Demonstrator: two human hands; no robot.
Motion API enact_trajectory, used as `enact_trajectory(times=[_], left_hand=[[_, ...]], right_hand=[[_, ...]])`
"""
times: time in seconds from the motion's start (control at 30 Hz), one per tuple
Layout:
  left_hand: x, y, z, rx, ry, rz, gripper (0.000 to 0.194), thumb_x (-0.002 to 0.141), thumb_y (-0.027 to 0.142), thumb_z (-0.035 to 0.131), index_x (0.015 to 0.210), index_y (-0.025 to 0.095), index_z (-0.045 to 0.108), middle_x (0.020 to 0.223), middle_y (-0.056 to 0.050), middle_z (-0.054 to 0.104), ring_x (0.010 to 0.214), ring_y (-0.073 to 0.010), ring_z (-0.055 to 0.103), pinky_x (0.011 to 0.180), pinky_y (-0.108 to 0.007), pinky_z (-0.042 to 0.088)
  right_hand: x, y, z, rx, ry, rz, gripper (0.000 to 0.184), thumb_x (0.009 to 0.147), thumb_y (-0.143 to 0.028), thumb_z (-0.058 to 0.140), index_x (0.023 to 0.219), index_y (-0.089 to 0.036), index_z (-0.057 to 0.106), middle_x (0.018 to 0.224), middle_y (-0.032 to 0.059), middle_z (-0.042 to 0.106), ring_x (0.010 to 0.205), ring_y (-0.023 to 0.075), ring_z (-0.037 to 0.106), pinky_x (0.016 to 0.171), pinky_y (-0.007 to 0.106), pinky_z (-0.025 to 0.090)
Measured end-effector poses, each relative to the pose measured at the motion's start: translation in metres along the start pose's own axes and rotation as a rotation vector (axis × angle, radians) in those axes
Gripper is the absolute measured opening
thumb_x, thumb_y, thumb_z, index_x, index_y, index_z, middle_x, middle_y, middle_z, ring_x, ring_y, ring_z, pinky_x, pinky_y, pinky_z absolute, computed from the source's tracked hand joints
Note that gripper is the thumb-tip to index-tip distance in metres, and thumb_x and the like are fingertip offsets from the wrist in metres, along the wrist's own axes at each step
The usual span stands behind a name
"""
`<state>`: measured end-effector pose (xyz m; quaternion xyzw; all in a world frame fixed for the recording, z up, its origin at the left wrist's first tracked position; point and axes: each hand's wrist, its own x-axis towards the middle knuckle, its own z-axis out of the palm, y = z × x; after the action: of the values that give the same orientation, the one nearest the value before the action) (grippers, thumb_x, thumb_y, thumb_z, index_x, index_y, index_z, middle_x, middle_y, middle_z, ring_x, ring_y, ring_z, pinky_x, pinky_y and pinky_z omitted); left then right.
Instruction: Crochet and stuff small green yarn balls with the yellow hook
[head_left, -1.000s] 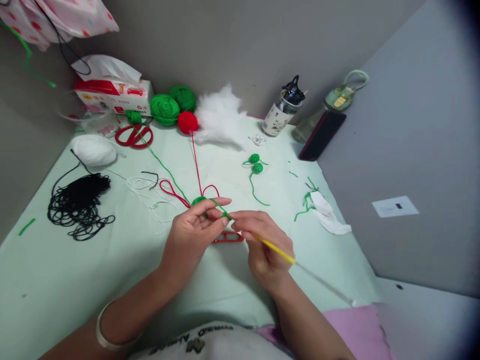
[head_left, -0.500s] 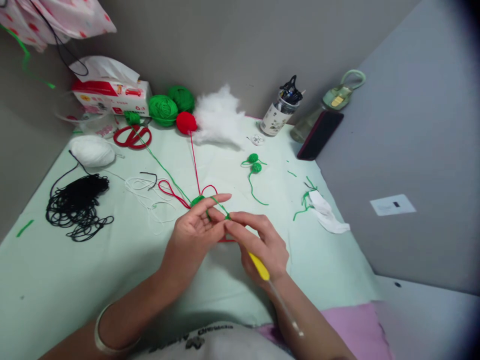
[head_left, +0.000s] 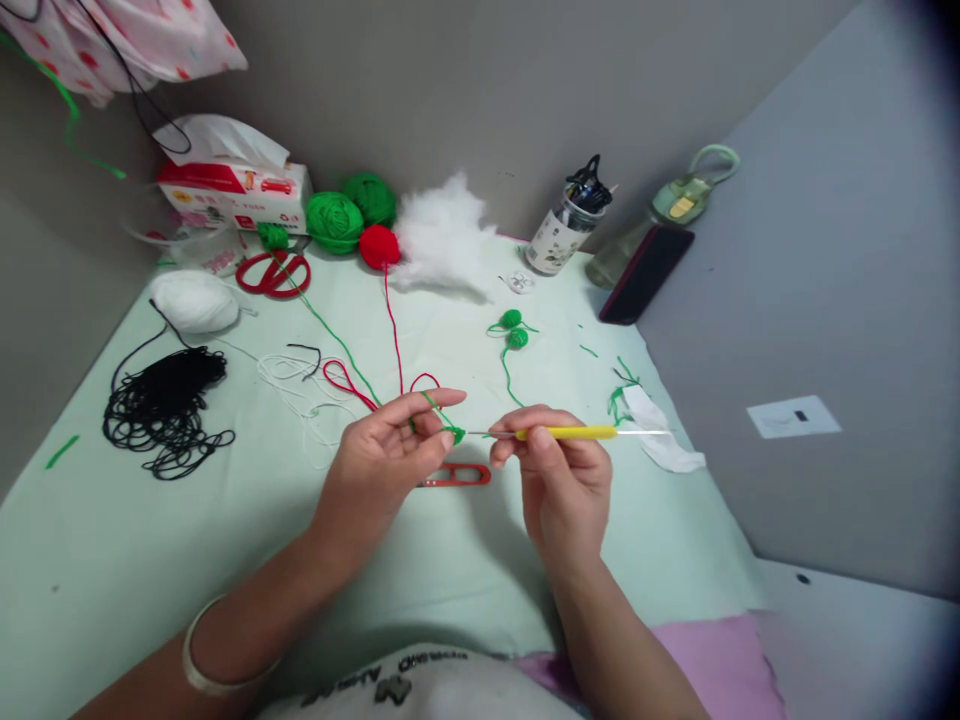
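My left hand (head_left: pixel 382 455) pinches a small piece of green crochet (head_left: pixel 457 435) between thumb and fingers, and a green strand runs up over its raised index finger. My right hand (head_left: pixel 562 475) grips a crochet hook (head_left: pixel 577 433) by its yellow handle. The hook lies level, its thin metal tip pointing left at the green piece; whether it is inside a stitch is too small to tell. Just under the hands lie orange thread snips (head_left: pixel 465 474), partly hidden by my left hand. A green strand leads back from my left hand to a small green yarn bundle (head_left: pixel 273 236).
Red-handled scissors (head_left: pixel 274 275), green yarn balls (head_left: pixel 334 222), a red yarn ball (head_left: pixel 379 246) and white stuffing (head_left: pixel 446 240) line the back. Black cord (head_left: pixel 165 410) lies left. Two small green balls (head_left: pixel 517 339) sit behind my right hand; a phone (head_left: pixel 646 275) leans on a bottle at right.
My right hand has moved right, away from my left fingers. The crochet hook has swung from pointing down toward me to lying level, tip at the green piece. The orange snips show more.
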<state>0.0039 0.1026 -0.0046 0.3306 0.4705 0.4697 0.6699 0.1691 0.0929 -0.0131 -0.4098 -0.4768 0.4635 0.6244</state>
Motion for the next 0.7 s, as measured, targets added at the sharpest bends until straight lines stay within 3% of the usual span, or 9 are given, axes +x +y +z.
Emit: enact_trajectory(times=[0.1, 0.2, 0.37, 0.5, 0.63, 0.7], left_hand=[[-0.002, -0.002, 0.006, -0.054, -0.08, -0.042, 0.033, 0.078, 0.021, 0.08, 0.11, 0.025, 0.08, 0.08, 0.003, 0.061, 0.077, -0.0123, 0.063, 0.073, -0.024, 0.055], [-0.002, -0.003, 0.009, -0.132, -0.14, -0.089, 0.033, 0.08, 0.024, 0.08, 0.113, 0.025, 0.078, 0.084, 0.001, 0.066, 0.087, -0.0154, 0.068, 0.082, -0.027, 0.058], [0.001, 0.0, 0.005, -0.209, -0.156, -0.159, 0.042, 0.08, 0.026, 0.083, 0.121, 0.024, 0.076, 0.085, 0.001, 0.069, 0.08, -0.0145, 0.069, 0.08, -0.028, 0.058], [0.003, 0.001, 0.002, -0.298, -0.258, -0.232, 0.048, 0.081, 0.025, 0.083, 0.129, 0.022, 0.072, 0.08, 0.001, 0.069, 0.074, -0.0122, 0.066, 0.082, -0.028, 0.055], [0.005, -0.002, -0.002, -0.401, -0.38, -0.269, 0.036, 0.085, 0.025, 0.081, 0.12, 0.021, 0.077, 0.078, 0.001, 0.067, 0.072, -0.0095, 0.064, 0.08, -0.024, 0.054], [0.005, -0.003, -0.002, -0.408, -0.382, -0.258, 0.028, 0.085, 0.026, 0.08, 0.113, 0.022, 0.08, 0.08, 0.001, 0.068, 0.073, -0.01, 0.065, 0.082, -0.025, 0.054]], right_hand=[[0.0, 0.003, 0.002, 0.032, -0.07, 0.036, 0.014, 0.098, -0.029, 0.066, 0.095, -0.025, 0.079, 0.091, 0.0031, 0.075, 0.074, 0.0152, 0.071, 0.064, 0.03, 0.062], [-0.001, 0.004, 0.004, -0.057, -0.08, -0.03, 0.015, 0.098, -0.025, 0.065, 0.098, -0.027, 0.08, 0.095, 0.0045, 0.075, 0.085, 0.0172, 0.071, 0.069, 0.031, 0.063], [-0.001, 0.003, 0.003, -0.091, -0.101, -0.097, 0.014, 0.097, -0.025, 0.067, 0.1, -0.027, 0.08, 0.094, 0.005, 0.073, 0.076, 0.0168, 0.069, 0.066, 0.033, 0.063], [0.004, 0.001, -0.002, 0.043, -0.048, 0.049, 0.016, 0.095, -0.036, 0.068, 0.094, -0.024, 0.077, 0.088, 0.0036, 0.071, 0.064, 0.0141, 0.067, 0.058, 0.03, 0.061], [0.012, -0.003, -0.007, 0.133, -0.009, 0.234, 0.021, 0.092, -0.041, 0.07, 0.085, -0.022, 0.072, 0.072, 0.0001, 0.068, 0.053, 0.0107, 0.058, 0.05, 0.024, 0.055], [0.014, -0.004, -0.008, 0.186, -0.036, 0.285, 0.021, 0.091, -0.041, 0.072, 0.084, -0.021, 0.071, 0.069, -0.0005, 0.066, 0.051, 0.0103, 0.056, 0.048, 0.022, 0.053]])
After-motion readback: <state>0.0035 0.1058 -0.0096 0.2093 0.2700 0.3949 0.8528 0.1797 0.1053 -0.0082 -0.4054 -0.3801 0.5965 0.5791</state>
